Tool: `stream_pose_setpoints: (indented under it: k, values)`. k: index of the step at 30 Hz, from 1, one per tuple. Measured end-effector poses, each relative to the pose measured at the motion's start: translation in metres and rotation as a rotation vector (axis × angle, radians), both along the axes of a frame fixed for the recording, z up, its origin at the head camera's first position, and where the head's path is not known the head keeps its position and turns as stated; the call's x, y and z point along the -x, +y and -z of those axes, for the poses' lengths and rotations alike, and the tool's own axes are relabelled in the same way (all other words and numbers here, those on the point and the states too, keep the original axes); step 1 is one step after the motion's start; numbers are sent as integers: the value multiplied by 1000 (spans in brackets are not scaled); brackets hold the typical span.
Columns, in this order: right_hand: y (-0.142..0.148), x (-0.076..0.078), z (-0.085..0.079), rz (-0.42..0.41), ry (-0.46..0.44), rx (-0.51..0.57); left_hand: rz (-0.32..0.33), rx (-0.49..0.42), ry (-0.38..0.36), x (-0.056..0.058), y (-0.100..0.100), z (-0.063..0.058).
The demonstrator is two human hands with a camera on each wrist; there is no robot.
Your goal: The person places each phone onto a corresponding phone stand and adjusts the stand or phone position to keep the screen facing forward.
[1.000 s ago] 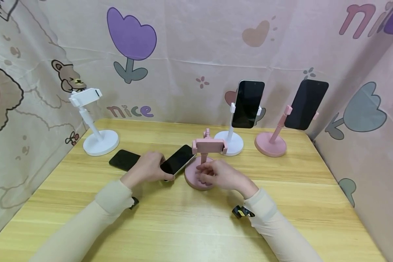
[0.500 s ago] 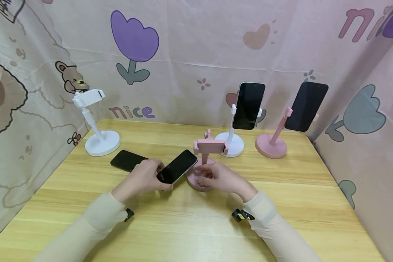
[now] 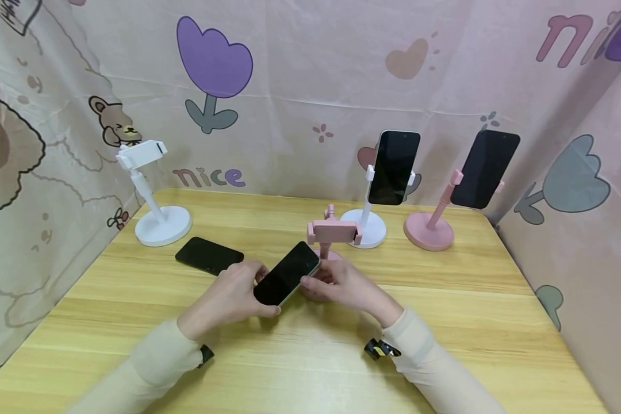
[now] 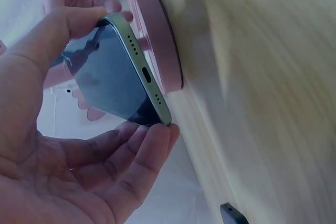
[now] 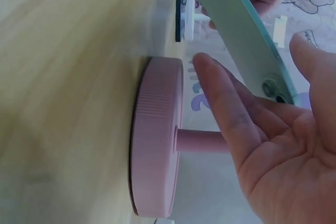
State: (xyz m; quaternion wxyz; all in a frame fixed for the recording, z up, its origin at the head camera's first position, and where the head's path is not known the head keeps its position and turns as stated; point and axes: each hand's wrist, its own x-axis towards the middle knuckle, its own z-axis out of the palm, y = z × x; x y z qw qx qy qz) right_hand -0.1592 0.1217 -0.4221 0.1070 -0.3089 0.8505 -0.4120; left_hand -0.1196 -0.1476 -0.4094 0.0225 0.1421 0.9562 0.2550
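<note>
A smartphone with a dark screen and pale green frame is held at its near end by my left hand. The thumb and fingers pinch its long edges, and its port end faces the left wrist camera. My right hand is at the phone's far end, thumb tip beside its edge. In the right wrist view the fingers extend loosely under the phone's camera end, in front of the pink stand's post. That pink phone stand stands behind, its clamp holding nothing and its round base partly hidden.
Another black phone lies flat left of my left hand. A white stand without a phone is at the back left. At the back right, a white stand and a pink stand each hold a phone. A printed curtain hangs behind.
My left hand has lifted the phone and brought it rightward and nearer, in front of the pink stand's base. The right hand has shifted slightly, its thumb now at the phone's edge.
</note>
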Motion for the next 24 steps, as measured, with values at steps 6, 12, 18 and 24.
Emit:
stream_pose_setpoints:
  k: [6, 12, 18, 24]
  values:
    - [-2, -4, 3, 48, 9, 73, 20, 11, 74, -6, 8, 5]
    - [-3, -8, 3, 72, -7, 128, 35, -6, 127, -9, 18, 9]
    - [-3, -12, 3, 104, -33, 197, 68, 3, 202, -11, 27, 13]
    - [-2, -16, 2, 155, -126, 283, 67, 23, 231, -12, 39, 14]
